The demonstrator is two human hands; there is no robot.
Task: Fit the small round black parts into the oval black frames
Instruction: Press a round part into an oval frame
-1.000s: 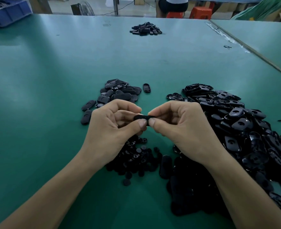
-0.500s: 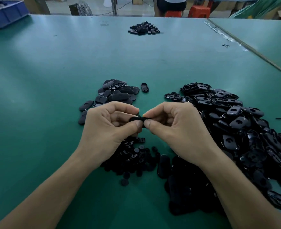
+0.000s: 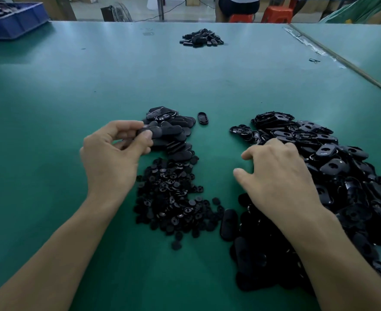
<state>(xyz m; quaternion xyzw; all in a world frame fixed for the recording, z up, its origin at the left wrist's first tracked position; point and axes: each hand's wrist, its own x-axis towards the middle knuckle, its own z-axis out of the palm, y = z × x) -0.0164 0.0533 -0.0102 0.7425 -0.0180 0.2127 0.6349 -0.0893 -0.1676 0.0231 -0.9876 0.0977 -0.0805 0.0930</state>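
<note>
I see my left hand (image 3: 115,158) pinching one oval black plastic frame (image 3: 149,133) between thumb and fingers (image 3: 145,136), held flat just above the green bench (image 3: 50,108). Just beyond those fingers lies a small pile of flat oval black pieces (image 3: 178,129), and a single oval frame (image 3: 202,118) sits alone a little past and right of it. On the near side of the fingers, between my two hands, spreads the heap of small round black parts (image 3: 171,198). My right hand (image 3: 279,173) has loosely curled, spread fingers that hold nothing, resting at the left edge of the large heap of oval black frames with holes (image 3: 342,176), which runs off to their right.
</note>
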